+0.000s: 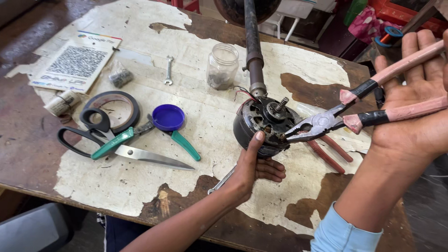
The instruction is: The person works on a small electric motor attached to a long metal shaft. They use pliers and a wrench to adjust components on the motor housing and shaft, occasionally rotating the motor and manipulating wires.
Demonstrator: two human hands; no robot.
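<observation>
Motor first: the round, dark, rusty fan motor (266,126) sits near the middle of the worn wooden table with peeling white paint (140,186), on the end of a long dark metal shaft (252,42) that runs away from you to the far edge. Your left hand (254,168) comes up from the near side and cups the motor's near rim, thumb pressed on the face and fingers curled underneath, so it is clasped around the housing. Just left of that wrist a thin silver tool (221,180) lies on the table, partly hidden. Your right hand (415,107), to the right, lies palm up with the pink-handled combination pliers (326,122) across it; the fingers are spread rather than wrapped, and the handles stand apart. The plier nose touches the motor's right side, though you cannot tell what it bites. Under the pliers, red-handled pliers (331,156) rest on the table.

Further left lie black-handled scissors (112,144), green-handled cutters (182,142) and a blue round plastic lid (168,117), all close together. Behind them sit a black roll of tape (128,99) and a small paper-wrapped roll (63,102). Farther off are a clear glass jar (222,66), a small silver spanner (168,70), a small plastic bag of dark bits (121,77) and a printed white card (77,65).
</observation>
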